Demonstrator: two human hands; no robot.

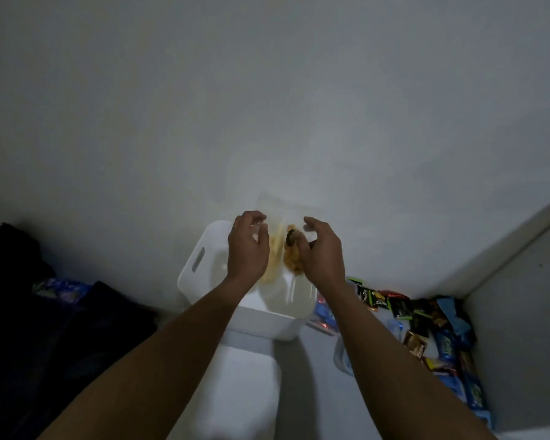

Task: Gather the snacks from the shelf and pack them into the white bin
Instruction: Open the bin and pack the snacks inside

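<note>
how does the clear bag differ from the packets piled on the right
The clear bag is see-through with yellow-orange contents; the piled packets are opaque, blue, green, brown. Left hand and right hand hold the clear bag over the white bin; the piled packets lie untouched.

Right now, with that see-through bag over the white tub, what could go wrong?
1. The clear bag of yellow snacks is blurred between the left hand and the right hand, and the grip is unclear. It might slip and land outside the white bin.
2. The snack packets lie in a loose heap close beside the right forearm. A careless reach could scatter them.
</note>
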